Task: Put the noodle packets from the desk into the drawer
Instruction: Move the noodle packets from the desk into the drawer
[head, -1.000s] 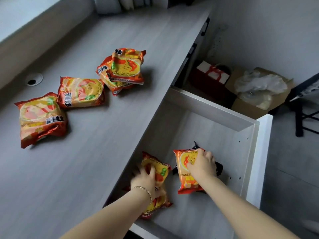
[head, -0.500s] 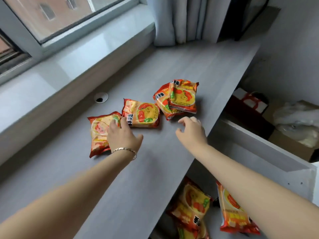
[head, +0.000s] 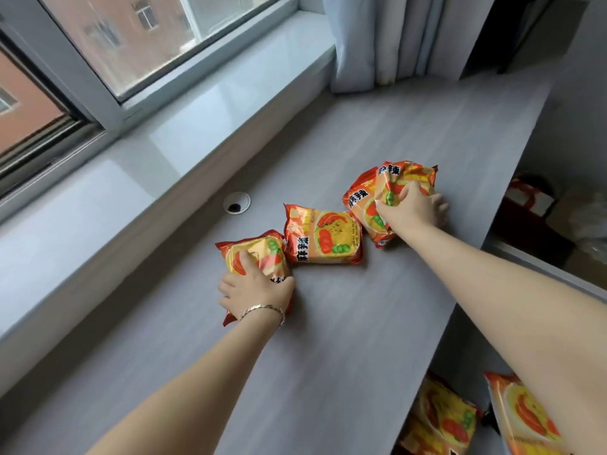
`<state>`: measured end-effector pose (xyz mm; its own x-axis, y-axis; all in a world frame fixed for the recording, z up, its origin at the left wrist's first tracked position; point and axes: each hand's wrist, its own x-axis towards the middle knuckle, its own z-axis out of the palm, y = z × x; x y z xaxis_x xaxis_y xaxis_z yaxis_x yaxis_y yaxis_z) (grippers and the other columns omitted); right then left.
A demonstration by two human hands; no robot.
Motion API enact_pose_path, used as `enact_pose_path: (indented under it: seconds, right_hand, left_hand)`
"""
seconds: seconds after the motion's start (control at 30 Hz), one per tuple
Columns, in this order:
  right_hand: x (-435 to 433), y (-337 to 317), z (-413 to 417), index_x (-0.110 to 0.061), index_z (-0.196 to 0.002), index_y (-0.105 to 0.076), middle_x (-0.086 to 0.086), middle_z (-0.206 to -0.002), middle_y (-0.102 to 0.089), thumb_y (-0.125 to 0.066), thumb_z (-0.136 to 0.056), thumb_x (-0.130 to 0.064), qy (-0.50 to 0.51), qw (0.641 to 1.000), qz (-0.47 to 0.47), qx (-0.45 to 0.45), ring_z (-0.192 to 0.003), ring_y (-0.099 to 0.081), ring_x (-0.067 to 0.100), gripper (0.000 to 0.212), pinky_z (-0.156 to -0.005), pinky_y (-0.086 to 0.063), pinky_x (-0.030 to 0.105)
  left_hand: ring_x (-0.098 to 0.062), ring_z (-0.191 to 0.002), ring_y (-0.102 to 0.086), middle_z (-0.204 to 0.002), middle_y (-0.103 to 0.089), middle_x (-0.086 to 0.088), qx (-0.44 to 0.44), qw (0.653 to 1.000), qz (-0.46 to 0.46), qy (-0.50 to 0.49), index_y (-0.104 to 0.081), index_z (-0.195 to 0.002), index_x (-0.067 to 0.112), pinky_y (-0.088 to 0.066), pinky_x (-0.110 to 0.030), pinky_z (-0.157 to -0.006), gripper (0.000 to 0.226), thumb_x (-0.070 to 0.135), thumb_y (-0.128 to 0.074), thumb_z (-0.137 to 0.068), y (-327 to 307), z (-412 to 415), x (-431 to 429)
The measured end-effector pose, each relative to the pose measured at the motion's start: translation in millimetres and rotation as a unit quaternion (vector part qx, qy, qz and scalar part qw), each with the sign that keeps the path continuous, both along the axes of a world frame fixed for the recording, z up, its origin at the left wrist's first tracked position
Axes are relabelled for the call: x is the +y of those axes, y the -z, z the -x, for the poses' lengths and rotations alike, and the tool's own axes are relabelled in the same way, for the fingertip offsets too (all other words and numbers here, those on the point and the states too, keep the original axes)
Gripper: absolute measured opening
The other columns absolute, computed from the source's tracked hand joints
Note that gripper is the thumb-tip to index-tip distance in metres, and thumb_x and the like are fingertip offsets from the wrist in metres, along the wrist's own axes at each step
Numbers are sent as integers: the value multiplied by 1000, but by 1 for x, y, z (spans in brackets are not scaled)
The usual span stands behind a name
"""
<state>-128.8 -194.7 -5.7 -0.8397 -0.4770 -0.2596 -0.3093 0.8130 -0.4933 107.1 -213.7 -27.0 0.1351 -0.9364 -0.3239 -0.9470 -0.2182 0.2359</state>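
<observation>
Several orange-and-yellow noodle packets lie on the grey desk [head: 328,339]. My left hand [head: 256,290] is closed over the nearest packet [head: 259,254] at the left. A second packet [head: 323,238] lies untouched in the middle. My right hand [head: 414,208] grips the top packet [head: 407,178] of a stacked pair, with the lower packet [head: 361,205] showing under it. Down at the lower right, in the open drawer, lie two packets: one [head: 440,418] by the desk edge and one [head: 525,418] partly hidden by my right forearm.
A round cable hole [head: 236,202] sits in the desk behind the packets. A pale window sill [head: 164,142] and window run along the left, with curtains [head: 387,37] at the back. A red box [head: 525,205] and other items stand on the floor at the right.
Both hands left the drawer, reached across the desk and have closed on packets: the left on the nearest one, the right on the top of the stacked pair. The view tilted up.
</observation>
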Motion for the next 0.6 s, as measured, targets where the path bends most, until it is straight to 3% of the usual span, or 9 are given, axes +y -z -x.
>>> enact_pose_path:
  seconds: [0.13, 0.23, 0.33, 0.5, 0.6]
  right_hand:
    - [36, -4, -2, -19, -116, -42, 18, -130, -43, -72, -67, -49, -14, 996, 90, -6, -120, -41, 36, 64, -101, -40, 46]
    - [91, -4, -1, -20, -124, -39, 16, -135, -37, -74, -68, -45, -66, 988, 136, 6, -124, -37, 34, 70, -99, -44, 50]
    - [160, 6, 7, -18, -128, -39, 15, -132, -36, -79, -64, -38, -90, 985, 142, 30, -122, -40, 34, 78, -96, -48, 50]
    - [275, 40, 16, -17, -128, -43, 14, -132, -37, -81, -64, -38, -20, 1000, 8, 16, -122, -37, 35, 77, -102, -37, 47]
    - [329, 65, 23, -17, -132, -42, 16, -136, -35, -76, -67, -48, -1, 996, -93, -13, -123, -38, 38, 79, -102, -36, 44]
  left_hand:
    - [-38, -123, -36, -131, -40, -20, 94, 991, 97, 15, -23, -145, 23, -31, -43, -104, 95, 43, -72, -67, -24, 11, 19]
    - [-35, -121, -37, -129, -41, -17, 177, 963, 160, 125, -28, -144, 25, -33, -41, -103, 96, 51, -66, -60, -48, 28, 47]
    - [-32, -119, -39, -129, -42, -14, 203, 940, 138, 238, -31, -142, 28, -37, -40, -100, 97, 64, -49, -53, -60, 52, 85]
    - [-27, -111, -43, -121, -43, -7, 164, 893, 14, 419, -29, -143, 32, -40, -32, -91, 95, 66, -44, -55, -43, 95, 170]
    - [-30, -100, -56, -111, -54, -9, 116, 857, 2, 503, -38, -136, 29, -50, -37, -80, 88, 64, -49, -56, -11, 115, 218]
